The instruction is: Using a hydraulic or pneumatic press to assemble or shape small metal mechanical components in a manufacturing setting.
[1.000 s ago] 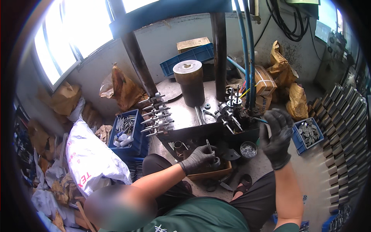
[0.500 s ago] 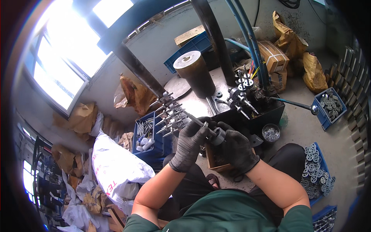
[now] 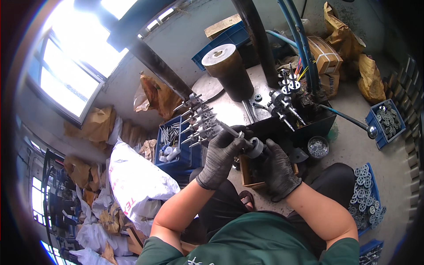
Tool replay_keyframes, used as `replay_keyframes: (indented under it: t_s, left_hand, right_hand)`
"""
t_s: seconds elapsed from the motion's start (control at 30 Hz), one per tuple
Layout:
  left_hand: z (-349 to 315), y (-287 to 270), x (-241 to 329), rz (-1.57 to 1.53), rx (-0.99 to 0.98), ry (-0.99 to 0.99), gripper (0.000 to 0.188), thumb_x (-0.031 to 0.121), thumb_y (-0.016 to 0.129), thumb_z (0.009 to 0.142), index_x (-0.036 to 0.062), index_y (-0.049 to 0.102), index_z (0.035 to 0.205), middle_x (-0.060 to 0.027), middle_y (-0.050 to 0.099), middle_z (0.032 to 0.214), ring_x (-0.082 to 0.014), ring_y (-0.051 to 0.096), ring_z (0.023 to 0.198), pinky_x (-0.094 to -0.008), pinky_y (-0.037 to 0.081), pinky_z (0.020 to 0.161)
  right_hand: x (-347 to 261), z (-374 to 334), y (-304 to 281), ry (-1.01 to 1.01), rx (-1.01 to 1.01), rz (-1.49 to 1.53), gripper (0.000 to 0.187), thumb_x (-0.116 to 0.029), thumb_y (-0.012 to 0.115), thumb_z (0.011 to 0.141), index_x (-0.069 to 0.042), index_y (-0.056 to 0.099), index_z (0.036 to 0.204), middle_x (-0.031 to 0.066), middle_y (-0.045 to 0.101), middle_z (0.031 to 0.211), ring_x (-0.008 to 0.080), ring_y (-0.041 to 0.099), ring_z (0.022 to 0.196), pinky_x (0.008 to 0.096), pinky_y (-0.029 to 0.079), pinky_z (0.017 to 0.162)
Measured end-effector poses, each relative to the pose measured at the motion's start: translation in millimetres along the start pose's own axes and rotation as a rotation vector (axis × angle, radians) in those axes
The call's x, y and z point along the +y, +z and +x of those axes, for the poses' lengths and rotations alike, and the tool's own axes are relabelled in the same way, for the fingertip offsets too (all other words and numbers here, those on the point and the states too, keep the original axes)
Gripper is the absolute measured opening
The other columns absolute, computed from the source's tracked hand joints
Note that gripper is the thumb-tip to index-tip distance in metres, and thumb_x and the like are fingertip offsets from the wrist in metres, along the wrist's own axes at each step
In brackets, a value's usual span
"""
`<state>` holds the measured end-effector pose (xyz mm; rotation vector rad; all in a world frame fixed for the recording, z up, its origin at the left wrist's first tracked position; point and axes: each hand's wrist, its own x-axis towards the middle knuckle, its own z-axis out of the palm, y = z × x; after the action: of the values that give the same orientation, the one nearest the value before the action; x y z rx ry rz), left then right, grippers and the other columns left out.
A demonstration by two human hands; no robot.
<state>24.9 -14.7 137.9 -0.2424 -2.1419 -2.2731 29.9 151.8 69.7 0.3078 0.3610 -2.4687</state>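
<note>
- The left hand [image 3: 219, 157], in a dark glove, has its fingers curled round a metal shaft [image 3: 229, 129], the thumb pressed along the near side; the far fingertips are lost in the shadow behind it.
- The right hand [image 3: 281, 170], gloved too, has its fingers bent at the right edge of the shaft's round collar [image 3: 255, 148]. Their tips are dark and partly hidden, so I cannot tell whether they pinch the collar or only rest by it.
- The shaft slants between the two hands, its thin end up and left past the left fingers, its collar nearest the right ones; the part inside the left grip is covered.
- Just below the fingers, a wooden box [image 3: 252, 183] is largely blocked by the hands, its contents too dark to make out.
- Beyond the left fingertips stands a row of similar shaft assemblies [image 3: 204, 118], its near end close to the held shaft's tip.
- Above the fingers, farther off, a thick metal cylinder [image 3: 229, 76] stands upright.
- Up and right of the right fingers lie more shafts [image 3: 285, 106]; nearer, to the right, sits a bowl of metal scraps [image 3: 318, 147].
- Well right, pale wheel-like discs [image 3: 363, 187] half cover a blue crate.
</note>
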Motion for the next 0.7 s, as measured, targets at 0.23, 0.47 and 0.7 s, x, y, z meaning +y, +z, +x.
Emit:
replay_keyframes:
  t_s: [0.23, 0.47, 0.7]
  left_hand:
    - [1, -2, -7, 0.002, -0.018, -0.075, 0.04, 0.021, 0.076, 0.096, -0.0004, 0.066, 0.128, -0.0105, 0.073, 0.117, -0.0188, 0.068, 0.11, -0.036, 0.053, 0.099]
    - [0, 0, -15, 0.033, -0.044, -0.02, 0.042, 0.018, 0.073, 0.097, 0.0008, 0.062, 0.134, -0.0098, 0.07, 0.124, -0.0169, 0.066, 0.113, -0.0334, 0.054, 0.098]
    - [16, -34, -43, -0.233, -0.021, -0.003, 0.059, 0.008, 0.075, 0.091, -0.0001, 0.053, 0.144, -0.0134, 0.066, 0.131, -0.0247, 0.064, 0.122, -0.0407, 0.05, 0.107]
  right_hand:
    - [0, -10, 5, -0.077, -0.102, -0.071, 0.033, -0.033, 0.063, 0.1, -0.009, 0.061, 0.123, 0.0078, 0.068, 0.111, 0.0224, 0.068, 0.095, 0.0367, 0.056, 0.08]
    - [-5, -5, -9, -0.05, -0.357, -0.006, 0.034, -0.018, 0.067, 0.093, -0.006, 0.06, 0.124, 0.0078, 0.067, 0.111, 0.0195, 0.067, 0.1, 0.0331, 0.055, 0.085]
    - [-12, -8, -16, -0.036, -0.302, 0.079, 0.03, -0.012, 0.065, 0.093, -0.005, 0.059, 0.123, 0.0071, 0.066, 0.11, 0.0179, 0.067, 0.097, 0.0322, 0.056, 0.088]
